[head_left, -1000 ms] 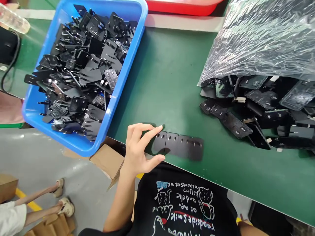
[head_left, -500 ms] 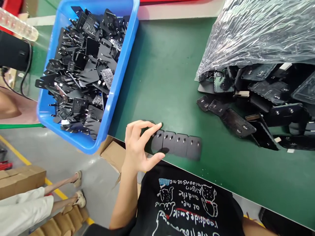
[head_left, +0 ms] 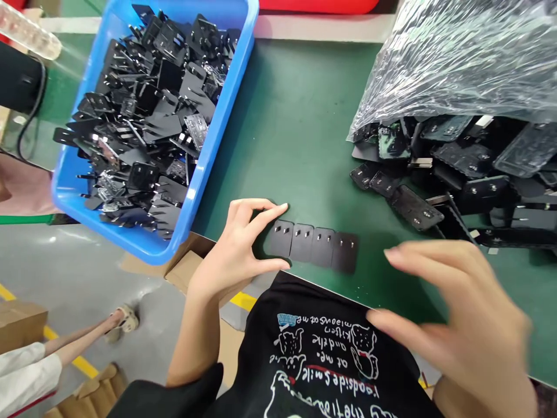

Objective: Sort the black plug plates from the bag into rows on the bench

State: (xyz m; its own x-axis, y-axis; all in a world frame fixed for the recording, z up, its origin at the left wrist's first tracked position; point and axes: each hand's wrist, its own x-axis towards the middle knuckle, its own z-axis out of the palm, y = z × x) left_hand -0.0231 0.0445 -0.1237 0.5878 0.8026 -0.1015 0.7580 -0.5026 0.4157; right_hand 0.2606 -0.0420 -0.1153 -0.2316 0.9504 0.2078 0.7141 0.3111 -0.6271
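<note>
Several flat black plug plates (head_left: 322,247), each with two metal pins pointing up, lie edge to edge in a row near the table's front edge. At the row's left end is my left hand (head_left: 243,244), its thumb and fingers spread apart around the end plate, holding nothing. To the right of the row, slightly blurred, my right hand (head_left: 456,302) hovers with thumb and fingers wide apart and nothing between them. A heap of similar black plug parts (head_left: 474,168) spills from a clear plastic bag (head_left: 444,69) at the right.
A blue bin (head_left: 220,130) full of black plug parts stands on the green table (head_left: 300,133) at the left. A black box with a cable (head_left: 21,84) lies beyond it. Cardboard boxes (head_left: 187,267) are below the table edge. Another person's legs (head_left: 82,337) show at lower left.
My right hand has come into view from the lower right, fingers apart. My left hand has shifted slightly left, away from the end plate. The row of plates keeps its arrangement.
</note>
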